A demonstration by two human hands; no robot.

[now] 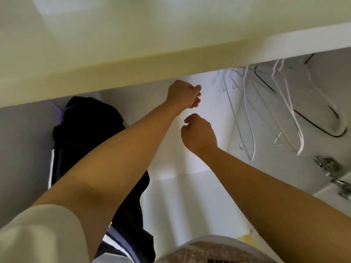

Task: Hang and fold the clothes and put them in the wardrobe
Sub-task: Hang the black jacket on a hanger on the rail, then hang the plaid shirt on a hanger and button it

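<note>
I am looking up into the white wardrobe (pixel 190 177). A dark garment (pixel 87 128) with white stripes hangs at the left on a purple hanger (pixel 59 111). My left hand (pixel 183 95) is raised just under the wardrobe's top panel (pixel 133 73), right of the garment, with its fingers curled. My right hand (pixel 198 132) is a little lower and to the right, also curled. I see nothing held in either hand. The rail is hidden behind the top panel.
Several bare hangers hang at the right, white wire ones (pixel 247 118) and a black-edged one (pixel 322 118). A metal door hinge (pixel 331 171) sits on the right side wall. The back wall between garment and hangers is bare.
</note>
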